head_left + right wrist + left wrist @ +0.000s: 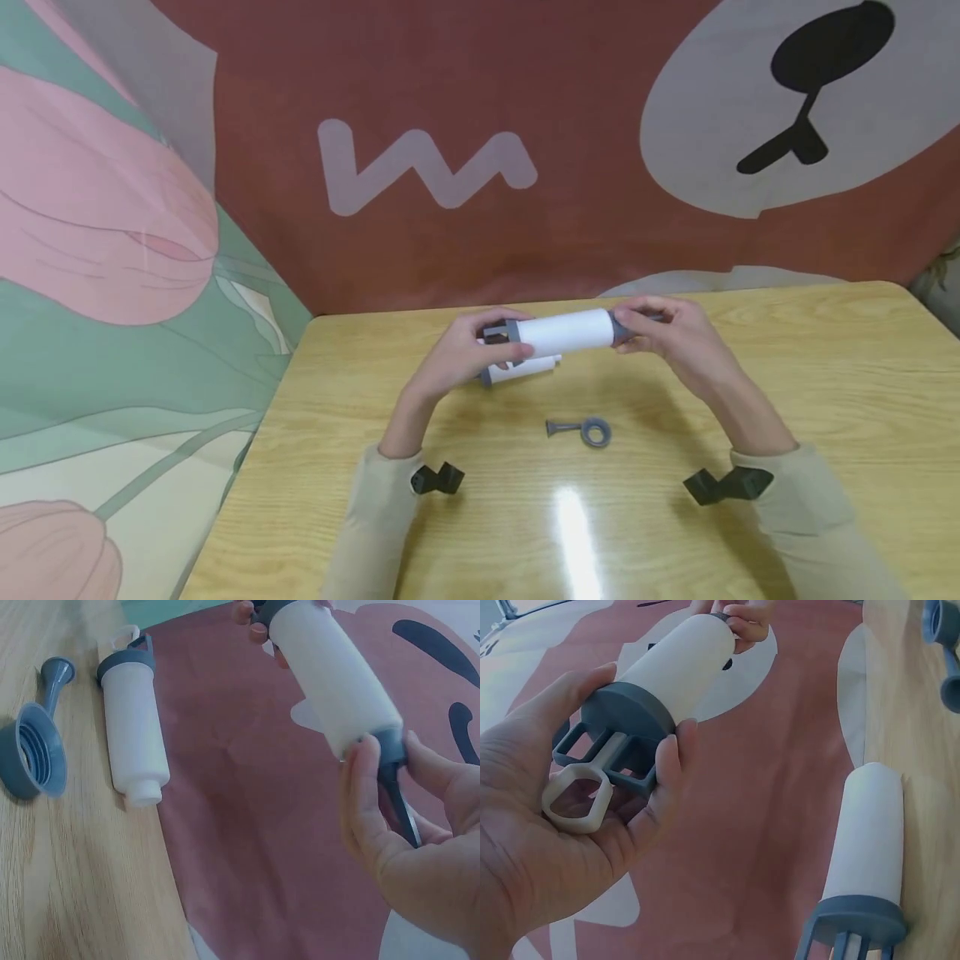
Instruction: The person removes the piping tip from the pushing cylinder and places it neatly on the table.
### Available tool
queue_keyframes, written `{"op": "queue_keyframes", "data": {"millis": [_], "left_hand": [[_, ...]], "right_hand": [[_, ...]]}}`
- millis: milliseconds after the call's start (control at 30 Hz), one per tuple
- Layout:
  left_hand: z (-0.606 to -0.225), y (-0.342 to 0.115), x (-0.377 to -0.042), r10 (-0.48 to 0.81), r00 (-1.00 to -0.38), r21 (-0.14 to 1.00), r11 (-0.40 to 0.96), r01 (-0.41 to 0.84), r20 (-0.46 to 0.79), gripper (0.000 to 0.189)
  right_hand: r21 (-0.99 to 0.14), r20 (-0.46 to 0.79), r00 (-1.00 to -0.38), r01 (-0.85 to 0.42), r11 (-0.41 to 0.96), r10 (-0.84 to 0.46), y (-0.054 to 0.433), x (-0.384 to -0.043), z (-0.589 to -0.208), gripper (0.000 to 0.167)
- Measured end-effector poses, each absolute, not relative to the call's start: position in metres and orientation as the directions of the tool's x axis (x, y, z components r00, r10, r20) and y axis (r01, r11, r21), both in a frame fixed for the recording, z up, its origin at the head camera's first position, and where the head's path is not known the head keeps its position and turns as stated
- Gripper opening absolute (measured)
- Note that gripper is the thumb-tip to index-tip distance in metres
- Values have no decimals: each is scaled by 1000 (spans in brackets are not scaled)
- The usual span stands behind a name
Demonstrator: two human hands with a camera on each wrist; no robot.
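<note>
A large plastic syringe (566, 332) with a white barrel is held nearly level above the far part of the table. My left hand (467, 348) grips its grey handled cap (626, 711); the pale plunger ring (577, 823) lies against the palm, pushed close to the cap. At the other end my right hand (678, 337) pinches the grey collar of the nozzle (391, 750), whose thin tip points into the palm. A second white syringe (135, 727) lies on the table behind, with no nozzle on its white end.
A loose grey nozzle with a flared tip and ring-shaped collar (596, 432) lies on the wooden table (315, 467), nearer me than the second syringe. A printed cloth (420, 250) hangs behind the table, and another patterned one stands at the left.
</note>
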State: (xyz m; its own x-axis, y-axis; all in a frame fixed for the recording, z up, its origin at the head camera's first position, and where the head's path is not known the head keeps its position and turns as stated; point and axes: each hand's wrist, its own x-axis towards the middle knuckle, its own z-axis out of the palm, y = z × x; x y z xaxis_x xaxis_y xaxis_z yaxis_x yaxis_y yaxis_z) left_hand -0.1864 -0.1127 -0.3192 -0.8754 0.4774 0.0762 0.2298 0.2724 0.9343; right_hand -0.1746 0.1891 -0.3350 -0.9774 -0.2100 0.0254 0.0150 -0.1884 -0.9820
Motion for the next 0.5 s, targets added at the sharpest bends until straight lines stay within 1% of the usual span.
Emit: {"op": "queue_keyframes", "data": {"millis": [100, 133, 300, 400, 500], "left_hand": [[-319, -113, -187, 480, -873, 917, 301, 260, 90, 44], [-319, -113, -187, 478, -874, 918, 300, 258, 89, 43], [-321, -116, -190, 477, -877, 949, 250, 190, 50, 39], [-321, -117, -191, 487, -872, 956, 234, 178, 43, 39], [-320, -117, -190, 497, -866, 950, 242, 199, 55, 41]], "right_hand": [[-992, 23, -979, 1, -122, -201, 189, -173, -334, 9], [-997, 31, -981, -15, -81, -194, 189, -173, -334, 9], [-987, 113, -979, -130, 91, -172, 189, -170, -331, 12], [-975, 142, -974, -168, 146, -174, 189, -168, -329, 20], [-975, 125, -971, -157, 156, -202, 188, -168, -329, 33]]}}
